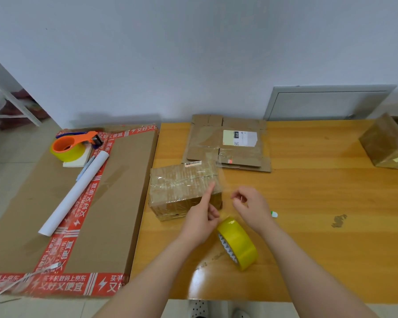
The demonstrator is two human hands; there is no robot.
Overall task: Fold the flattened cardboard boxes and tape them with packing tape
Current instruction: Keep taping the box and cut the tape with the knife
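A small folded cardboard box [182,191], wrapped in clear tape, stands on the wooden table [308,203]. My left hand [201,222] presses its straight index finger on the box's top right edge, the other fingers curled. Just right of the box, my right hand [251,207] pinches what looks like a clear tape strip [224,180] running from the box's right end. A yellow tape roll [238,243] stands on edge on the table below both hands. A flattened cardboard box [225,143] with a label lies behind the folded one.
A large flat carton [115,203] with red printed tape lies left of the table, carrying an orange tape dispenser [71,143], a white paper roll [74,193] and a pen. Another taped box [386,143] stands at the table's far right. A small green-white object [274,214] lies beside my right wrist.
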